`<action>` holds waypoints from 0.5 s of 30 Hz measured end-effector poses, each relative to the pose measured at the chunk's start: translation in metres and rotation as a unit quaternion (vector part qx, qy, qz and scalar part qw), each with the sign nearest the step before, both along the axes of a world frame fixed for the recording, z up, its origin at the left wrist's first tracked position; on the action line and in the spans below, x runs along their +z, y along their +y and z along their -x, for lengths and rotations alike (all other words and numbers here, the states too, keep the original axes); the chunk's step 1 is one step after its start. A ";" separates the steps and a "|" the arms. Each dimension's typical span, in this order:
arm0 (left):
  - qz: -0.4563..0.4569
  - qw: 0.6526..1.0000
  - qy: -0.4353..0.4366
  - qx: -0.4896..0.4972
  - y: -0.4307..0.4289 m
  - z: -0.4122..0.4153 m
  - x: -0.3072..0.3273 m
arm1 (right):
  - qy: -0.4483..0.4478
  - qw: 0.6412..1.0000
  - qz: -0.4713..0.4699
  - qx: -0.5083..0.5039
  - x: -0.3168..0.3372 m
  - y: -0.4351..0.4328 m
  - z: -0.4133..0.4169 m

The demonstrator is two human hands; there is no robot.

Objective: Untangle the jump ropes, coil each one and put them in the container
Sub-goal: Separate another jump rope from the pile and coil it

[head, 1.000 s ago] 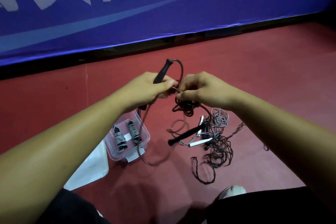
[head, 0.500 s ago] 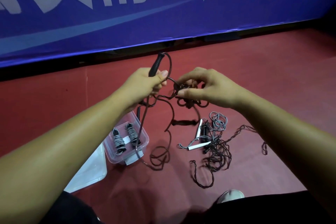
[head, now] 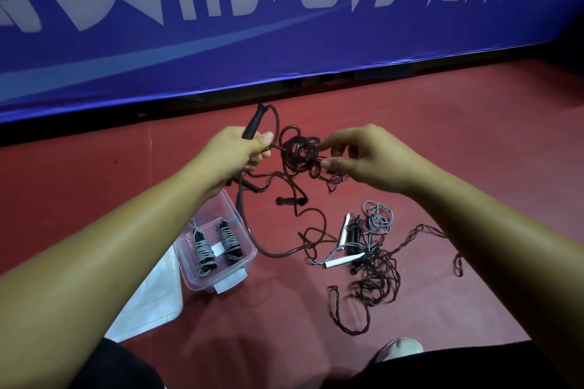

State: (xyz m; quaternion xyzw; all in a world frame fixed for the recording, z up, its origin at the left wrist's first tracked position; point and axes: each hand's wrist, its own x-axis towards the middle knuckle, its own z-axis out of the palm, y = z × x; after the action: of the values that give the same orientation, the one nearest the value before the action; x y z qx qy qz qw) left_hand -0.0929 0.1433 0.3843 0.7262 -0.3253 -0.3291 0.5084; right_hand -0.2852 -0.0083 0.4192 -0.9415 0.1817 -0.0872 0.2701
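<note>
Hands now wider apart, knot (head: 300, 151) loosening. My left hand (head: 235, 155) clamps black handle (head: 254, 121); right hand (head: 369, 158) pinches it. Still untangling; next, tease loops free gently.

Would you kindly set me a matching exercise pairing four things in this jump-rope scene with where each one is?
1 black ribbed handle
2 grey-wrapped coiled rope bundles
3 white slim handle
4 dark tangled rope knot

a on the red floor
b pinched by right hand
c gripped by left hand
d inside clear plastic container

Pairs: 1-c, 2-d, 3-a, 4-b
</note>
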 end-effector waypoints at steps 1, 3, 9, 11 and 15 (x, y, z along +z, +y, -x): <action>-0.005 1.000 -0.006 0.003 0.000 -0.001 -0.001 | 0.002 1.000 0.015 0.002 0.001 -0.002 0.000; -0.012 1.000 -0.016 0.009 0.000 -0.003 -0.003 | 0.009 0.999 0.054 0.004 0.000 -0.002 0.000; -0.009 0.997 0.056 -0.057 -0.002 0.005 0.001 | -0.010 0.992 -0.124 -0.035 0.001 0.002 0.005; 0.002 0.991 0.106 -0.080 -0.001 0.011 0.004 | -0.005 0.991 -0.136 -0.008 0.003 0.009 0.003; 0.002 0.987 0.130 -0.091 -0.002 0.016 0.004 | 0.000 0.997 -0.074 0.027 -0.003 0.021 -0.004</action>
State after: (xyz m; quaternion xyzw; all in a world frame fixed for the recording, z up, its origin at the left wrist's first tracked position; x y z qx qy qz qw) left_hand -0.1091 0.1418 0.3887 0.6435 -0.3219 -0.4646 0.5161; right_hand -0.2812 0.0123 0.4161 -0.9234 0.1622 -0.0665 0.3413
